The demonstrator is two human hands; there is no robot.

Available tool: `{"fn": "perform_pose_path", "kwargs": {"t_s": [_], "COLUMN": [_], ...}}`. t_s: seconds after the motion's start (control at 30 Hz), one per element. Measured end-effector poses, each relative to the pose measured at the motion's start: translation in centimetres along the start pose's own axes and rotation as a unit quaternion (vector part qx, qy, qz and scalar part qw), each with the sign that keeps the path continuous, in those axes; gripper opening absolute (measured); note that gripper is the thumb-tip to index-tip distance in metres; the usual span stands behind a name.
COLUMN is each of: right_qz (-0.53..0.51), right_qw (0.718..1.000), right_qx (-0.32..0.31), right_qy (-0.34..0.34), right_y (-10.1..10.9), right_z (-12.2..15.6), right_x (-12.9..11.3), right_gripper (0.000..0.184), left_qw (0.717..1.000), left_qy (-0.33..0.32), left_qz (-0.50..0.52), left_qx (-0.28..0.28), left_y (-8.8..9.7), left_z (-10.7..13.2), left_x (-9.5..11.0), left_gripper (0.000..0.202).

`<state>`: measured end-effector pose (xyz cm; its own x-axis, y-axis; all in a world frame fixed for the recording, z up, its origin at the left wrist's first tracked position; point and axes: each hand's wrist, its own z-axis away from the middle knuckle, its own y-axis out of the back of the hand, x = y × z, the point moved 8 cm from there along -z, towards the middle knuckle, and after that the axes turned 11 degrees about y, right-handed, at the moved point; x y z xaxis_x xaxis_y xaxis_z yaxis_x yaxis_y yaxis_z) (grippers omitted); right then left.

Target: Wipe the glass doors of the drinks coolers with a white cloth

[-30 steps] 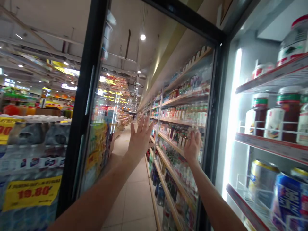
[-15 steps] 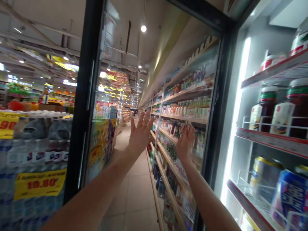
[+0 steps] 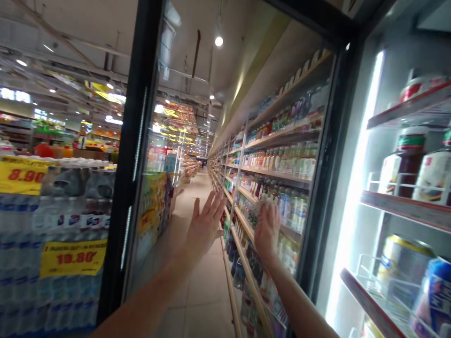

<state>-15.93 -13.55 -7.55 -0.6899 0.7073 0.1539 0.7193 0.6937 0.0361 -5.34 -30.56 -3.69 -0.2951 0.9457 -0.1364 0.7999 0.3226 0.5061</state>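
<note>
A glass door (image 3: 183, 281) in a black frame stands swung out in front of me. My left hand (image 3: 207, 220) is raised before the pane with its fingers spread, and nothing shows in it. To its right, my right hand (image 3: 267, 234) is up at the same pane, its fingers bent and blurred by motion. A pale, smeared patch shows at its fingertips; I cannot make out what it is. Whether either palm touches the glass cannot be told. Shelves of bottles (image 3: 282, 157) appear in the pane beyond both hands.
At right, lit fridge shelves (image 3: 405, 211) hold dark bottles with white labels (image 3: 391, 164) and cans (image 3: 405, 258). Stacked packs of water bottles (image 3: 21, 263) with yellow price signs (image 3: 73, 258) stand left of the door's black edge (image 3: 123, 188). A tiled aisle shows through the glass.
Both hands sit somewhat lower on the pane. My view has turned a little left, so the door and fridge shelves appear farther right. My left hand's fingers stay spread.
</note>
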Motion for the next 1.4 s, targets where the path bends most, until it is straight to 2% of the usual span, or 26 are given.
{"fn": "perform_pose_path", "kwargs": {"t_s": [0.07,0.1,0.17,0.23,0.27,0.3,0.33,0.4,0.47,0.5,0.53,0.63,0.67,0.7,0.73,0.83,0.87,0.93,1.03,1.1,1.13,1.23,1.27,1.33,1.4], "right_qz": [-0.016,-0.016,0.002,0.027,0.034,0.034,0.028,0.004,-0.009,-0.005,0.005,0.047,0.053,0.052,0.043,0.002,-0.003,0.007,0.034,0.036,0.030,-0.005,-0.012,-0.005,0.021], "right_qw": [0.996,0.995,0.999,0.995,0.991,0.991,0.995,0.999,0.992,0.991,0.994,0.998,0.995,0.995,0.997,0.996,0.993,0.994,0.996,0.992,0.994,0.997,0.993,0.992,0.997], "right_qx": [-0.047,-0.060,-0.044,0.016,0.039,0.048,0.040,-0.015,-0.057,-0.063,-0.058,-0.007,0.009,0.017,0.011,-0.060,-0.080,-0.084,-0.039,-0.014,-0.013,-0.073,-0.094,-0.104,-0.076], "right_qy": [0.076,0.079,0.011,-0.093,-0.119,-0.116,-0.082,0.036,0.115,0.118,0.093,-0.051,-0.082,-0.088,-0.065,0.066,0.089,0.066,-0.073,-0.120,-0.104,0.038,0.072,0.066,-0.026], "right_y": [-0.8,-0.9,-0.2,1.0,1.3,1.2,0.9,-0.5,-1.3,-1.2,-0.8,0.8,1.1,1.2,0.9,-1.0,-1.4,-1.3,0.1,0.5,0.4,-1.1,-1.4,-1.2,-0.1], "right_z": [0.1,0.2,0.0,-0.1,-0.1,-0.2,-0.3,-0.1,0.8,1.1,1.3,1.7,1.8,1.9,1.9,2.4,2.6,2.6,2.4,2.6,2.8,3.8,4.3,4.9,5.0], "right_x": [-2.6,-2.5,-0.1,2.5,2.8,2.1,0.5,-3.7,-6.1,-5.8,-4.6,0.5,1.2,1.0,0.0,-4.9,-5.6,-4.4,0.3,1.1,0.2,-4.5,-5.4,-4.2,-0.4], "right_gripper": [0.056,0.055,0.053,0.053,0.054,0.055,0.056,0.060,0.062,0.062,0.061,0.057,0.057,0.058,0.059,0.062,0.062,0.059,0.055,0.056,0.057,0.060,0.060,0.058,0.056], "left_qw": [1.000,1.000,1.000,1.000,1.000,1.000,1.000,1.000,1.000,1.000,1.000,1.000,1.000,1.000,1.000,1.000,1.000,1.000,1.000,1.000,1.000,1.000,1.000,0.999,0.999], "left_qy": [0.005,0.006,0.007,0.009,0.010,0.010,0.011,0.011,0.011,0.012,0.012,0.011,0.011,0.011,0.011,0.014,0.013,0.012,0.013,0.015,0.014,0.014,0.013,0.008,-0.003], "left_qz": [0.002,0.003,0.002,0.000,0.000,0.000,0.000,0.000,0.002,0.003,0.003,0.006,0.007,0.010,0.012,0.015,0.016,0.017,0.019,0.019,0.020,0.022,0.024,0.030,0.034], "left_qx": [-0.002,-0.004,-0.012,-0.021,-0.023,-0.022,-0.020,-0.009,-0.002,-0.003,-0.006,-0.022,-0.025,-0.026,-0.024,-0.011,-0.007,-0.004,-0.006,-0.006,-0.003,0.009,0.012,0.015,0.008], "left_y": [0.1,0.0,-0.1,-0.2,-0.2,-0.2,-0.1,0.0,0.1,0.1,0.1,-0.1,0.0,0.0,0.1,0.1,0.1,-0.2,-0.7,-0.9,-0.9,-0.8,-0.7,-0.8,-1.2], "left_z": [0.0,0.0,0.1,0.1,0.1,0.1,0.2,0.2,0.2,0.2,0.2,0.2,0.1,0.1,0.1,0.3,0.4,0.8,1.2,1.3,1.3,1.3,1.4,2.0,2.7], "left_x": [0.0,0.0,0.1,0.1,0.2,0.2,0.2,0.2,0.2,0.2,0.2,0.2,0.3,0.3,0.2,0.0,0.0,-0.1,-0.1,-0.1,0.0,-0.1,-0.2,-0.5,-0.6], "left_gripper": [0.100,0.099,0.096,0.094,0.093,0.094,0.094,0.096,0.096,0.095,0.094,0.090,0.090,0.090,0.091,0.092,0.090,0.085,0.080,0.079,0.079,0.079,0.080,0.083,0.090]}}
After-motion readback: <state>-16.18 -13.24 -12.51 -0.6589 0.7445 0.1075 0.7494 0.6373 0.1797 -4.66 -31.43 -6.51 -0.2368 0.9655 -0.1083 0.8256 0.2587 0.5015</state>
